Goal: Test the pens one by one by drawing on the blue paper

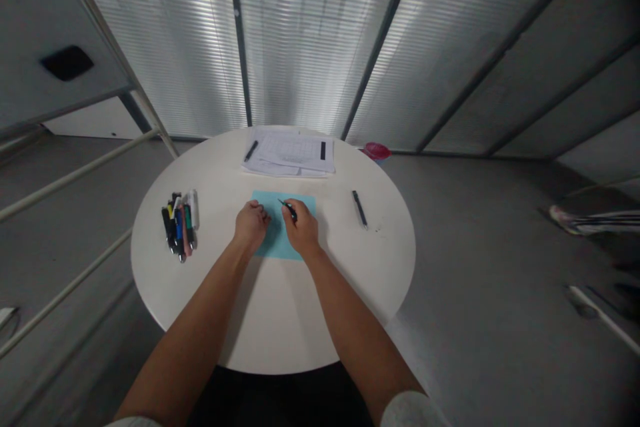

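So right now the right hand is gripping a dark pen, tip aimed at about 10 o'clock over the light blue sheet in the middle of the round white table, while the left hand sits curled loosely on the sheet's left edge, holding nothing I can see. The sheet looks blank as far as I can tell, so I'd say any writing is barely started. There's a bunch of pens waiting at 9 o'clock, a single black pen at 3 o'clock and a stack of papers at 12.

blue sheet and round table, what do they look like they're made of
Blue sheet: looks like matte paper or thin card, lying flat with crisp straight edges. Round table: smooth white top with soft sheen, probably laminate or painted board; cannot tell which.
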Tool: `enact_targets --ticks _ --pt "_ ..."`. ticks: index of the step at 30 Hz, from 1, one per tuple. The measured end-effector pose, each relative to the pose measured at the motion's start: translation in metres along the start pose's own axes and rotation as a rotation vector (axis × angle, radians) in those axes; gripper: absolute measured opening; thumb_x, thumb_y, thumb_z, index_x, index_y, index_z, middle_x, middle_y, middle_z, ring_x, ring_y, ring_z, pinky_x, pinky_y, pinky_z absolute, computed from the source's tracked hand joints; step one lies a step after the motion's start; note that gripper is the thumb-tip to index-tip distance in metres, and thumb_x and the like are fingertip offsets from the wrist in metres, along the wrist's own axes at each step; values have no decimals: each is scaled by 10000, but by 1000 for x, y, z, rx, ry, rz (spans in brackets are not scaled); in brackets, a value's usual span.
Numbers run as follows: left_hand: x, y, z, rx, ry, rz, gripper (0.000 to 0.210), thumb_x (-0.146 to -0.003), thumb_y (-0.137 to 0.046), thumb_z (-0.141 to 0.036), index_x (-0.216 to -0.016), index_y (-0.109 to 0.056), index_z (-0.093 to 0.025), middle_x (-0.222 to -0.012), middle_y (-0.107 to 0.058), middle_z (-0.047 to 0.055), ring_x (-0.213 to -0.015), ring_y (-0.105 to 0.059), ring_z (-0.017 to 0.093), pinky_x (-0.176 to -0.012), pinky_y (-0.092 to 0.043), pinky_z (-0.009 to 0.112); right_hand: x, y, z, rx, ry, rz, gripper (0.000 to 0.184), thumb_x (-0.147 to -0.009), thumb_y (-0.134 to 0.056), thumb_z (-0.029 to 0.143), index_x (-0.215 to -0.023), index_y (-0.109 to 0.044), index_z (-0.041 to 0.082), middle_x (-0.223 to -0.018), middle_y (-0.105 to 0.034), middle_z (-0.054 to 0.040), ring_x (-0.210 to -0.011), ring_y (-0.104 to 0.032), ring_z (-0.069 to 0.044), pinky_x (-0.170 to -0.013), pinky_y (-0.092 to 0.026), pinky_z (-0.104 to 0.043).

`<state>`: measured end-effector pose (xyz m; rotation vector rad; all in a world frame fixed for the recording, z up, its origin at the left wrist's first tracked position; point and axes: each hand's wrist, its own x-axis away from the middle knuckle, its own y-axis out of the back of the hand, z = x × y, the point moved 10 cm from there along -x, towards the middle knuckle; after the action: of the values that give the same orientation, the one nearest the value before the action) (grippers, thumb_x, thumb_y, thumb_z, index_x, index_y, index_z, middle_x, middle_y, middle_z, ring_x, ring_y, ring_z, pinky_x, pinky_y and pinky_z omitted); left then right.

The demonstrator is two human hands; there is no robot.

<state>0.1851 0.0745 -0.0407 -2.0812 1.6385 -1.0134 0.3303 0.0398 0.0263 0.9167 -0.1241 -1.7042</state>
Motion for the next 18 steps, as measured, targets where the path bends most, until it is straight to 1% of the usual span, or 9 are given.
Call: enact_targets --ticks 3,5,8,11,13,15,18 --pt "1 -5 -1 19 -30 50 329 -487 -426 29 -718 -367 -199 -589 -440 -60 -508 -457 77 -482 -319 201 0 0 1 0 -3 6 326 -961 -407 419 -1111 -601 204 -1082 -679 -57 -973 -637 -165 -881 -487 -280" --pt "1 -8 0 17 -26 74 329 -476 -406 32 -709 -362 -197 -602 -453 -53 -522 -470 79 -494 -333 203 0 0 1 0 -2 7 331 -962 -402 420 -1115 -600 202 -1076 -679 -58 -975 -636 -164 -879 -486 -279" --pt "2 -11 2 -19 -14 84 280 -533 -420 23 -700 -368 -197 -611 -460 -43 -521 -466 79 -494 -344 204 0 0 1 3 0 3 332 -961 -407 418 -1117 -600 198 -1067 -680 -57 -972 -637 -163 -872 -485 -275" --pt "3 -12 2 -51 -9 93 227 -597 -458 -6 -732 -422 -186 -634 -495 -26 -517 -465 76 -481 -348 199 1 1 1 10 -11 7 335 -961 -410 423 -1118 -602 198 -1068 -680 -54 -963 -637 -159 -870 -486 -272" --pt "2 -11 3 -65 -12 98 213 -634 -495 -32 -795 -475 -171 -666 -535 -13 -520 -473 75 -479 -359 196 1 2 1 20 -24 11 339 -963 -407 422 -1131 -605 203 -1080 -680 -52 -960 -637 -156 -870 -488 -268" --pt "1 -10 5 -95 -11 114 220 -673 -535 -71 -874 -512 -159 -706 -573 2 -527 -484 73 -483 -373 194 1 4 2 37 -33 12 353 -968 -403 412 -1186 -596 212 -1101 -676 -52 -966 -637 -154 -871 -488 -260" --pt "-1 -10 9 -214 -38 144 257 -743 -565 -160 -996 -518 -161 -754 -618 19 -518 -490 76 -487 -388 203 0 4 3 78 -38 28 380 -979 -390 393 -1283 -562 244 -1116 -672 -49 -974 -638 -150 -865 -489 -247"
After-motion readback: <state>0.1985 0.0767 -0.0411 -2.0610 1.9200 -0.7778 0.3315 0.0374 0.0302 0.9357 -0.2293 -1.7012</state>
